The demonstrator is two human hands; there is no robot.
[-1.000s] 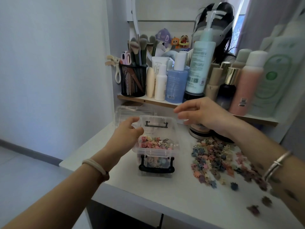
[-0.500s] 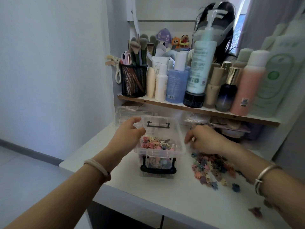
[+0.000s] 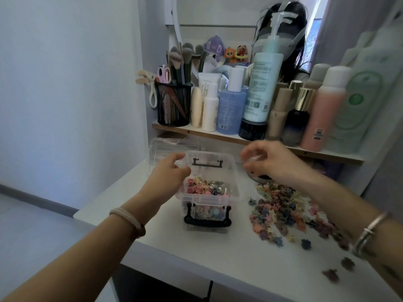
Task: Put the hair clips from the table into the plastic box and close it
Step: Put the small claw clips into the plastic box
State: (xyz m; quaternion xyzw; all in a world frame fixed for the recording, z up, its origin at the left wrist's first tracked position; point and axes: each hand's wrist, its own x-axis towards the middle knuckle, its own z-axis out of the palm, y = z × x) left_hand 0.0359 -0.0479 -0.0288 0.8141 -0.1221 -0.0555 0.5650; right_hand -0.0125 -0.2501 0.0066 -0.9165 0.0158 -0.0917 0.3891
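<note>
Loose clips (image 3: pixel 281 208) lie right of box (image 3: pixel 207 199), nearest the right hand (image 3: pixel 270 162) (curled, blurred; contents not discernible); left hand (image 3: pixel 168 175) grips box's left rim.

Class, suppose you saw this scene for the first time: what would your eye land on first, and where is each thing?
The clear plastic box, partly filled with pastel hair clips, sits mid-table, the left hand gripping its left rim. Right of it a loose pile of clips sprawls over the white table, the blurred right hand hovering above its far end. Behind, a shelf crowded with bottles carries a tall pump bottle.
</note>
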